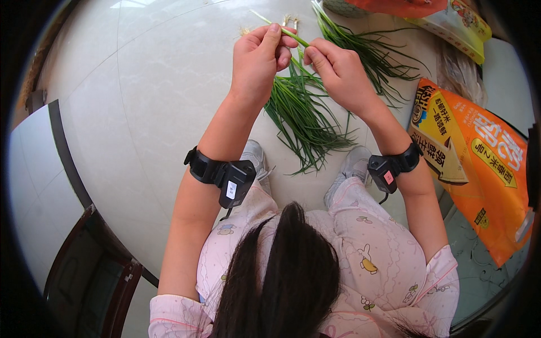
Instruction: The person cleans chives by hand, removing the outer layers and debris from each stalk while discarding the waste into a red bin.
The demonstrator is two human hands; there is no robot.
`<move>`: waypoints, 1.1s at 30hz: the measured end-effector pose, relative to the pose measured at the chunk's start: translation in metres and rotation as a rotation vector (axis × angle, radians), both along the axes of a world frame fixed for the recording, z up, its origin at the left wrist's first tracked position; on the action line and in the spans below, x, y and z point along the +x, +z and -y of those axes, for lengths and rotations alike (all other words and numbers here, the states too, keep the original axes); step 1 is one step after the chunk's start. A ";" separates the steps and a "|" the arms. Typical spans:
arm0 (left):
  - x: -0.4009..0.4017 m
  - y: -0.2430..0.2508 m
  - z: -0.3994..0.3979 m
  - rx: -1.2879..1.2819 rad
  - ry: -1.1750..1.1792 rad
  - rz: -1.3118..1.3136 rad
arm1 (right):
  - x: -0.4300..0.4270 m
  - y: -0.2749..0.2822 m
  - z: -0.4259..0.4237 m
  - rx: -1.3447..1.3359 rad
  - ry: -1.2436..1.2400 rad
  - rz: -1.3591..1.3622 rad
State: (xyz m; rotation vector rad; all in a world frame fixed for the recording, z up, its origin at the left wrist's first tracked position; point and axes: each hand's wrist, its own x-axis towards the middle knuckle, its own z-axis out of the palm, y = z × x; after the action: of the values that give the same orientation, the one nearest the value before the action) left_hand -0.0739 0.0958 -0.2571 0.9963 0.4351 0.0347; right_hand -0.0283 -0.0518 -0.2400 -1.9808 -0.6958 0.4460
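A slender green onion stretches between my two hands above the floor, its pale end pointing up and left. My left hand pinches it between thumb and fingers near the white part. Farther along the green stem, the thumb and fingers of my right hand grip it; the rest of its leaves cannot be told apart from those below. Under and between my forearms lies a loose pile of green onions, with a few rooted white ends showing beyond my left hand. Another bunch of green onions rests beyond my right hand.
An orange rice bag bearing printing leans at the right. Behind it are a clear plastic bag, a yellow printed bag and a red plastic bag. Grey shoes flank the pile. Dark-framed furniture stands lower left.
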 end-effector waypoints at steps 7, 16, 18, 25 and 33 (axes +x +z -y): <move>-0.001 0.004 0.001 0.044 -0.049 0.009 | 0.000 -0.002 0.002 0.008 -0.017 -0.030; -0.001 0.004 -0.001 0.078 -0.049 0.001 | 0.001 -0.002 0.005 0.011 -0.023 0.031; -0.001 0.003 -0.001 0.036 -0.021 -0.016 | 0.002 0.001 0.005 -0.007 -0.011 0.050; -0.002 0.000 -0.002 0.211 -0.042 0.014 | 0.001 -0.008 0.006 -0.014 0.010 0.089; 0.001 -0.002 -0.004 0.047 0.108 0.078 | 0.001 -0.014 0.004 -0.003 0.023 0.238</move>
State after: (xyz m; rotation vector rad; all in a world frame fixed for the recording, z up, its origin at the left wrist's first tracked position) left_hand -0.0734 0.0996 -0.2589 1.0133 0.4174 0.1812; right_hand -0.0275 -0.0561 -0.2543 -2.0506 -0.8675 0.2260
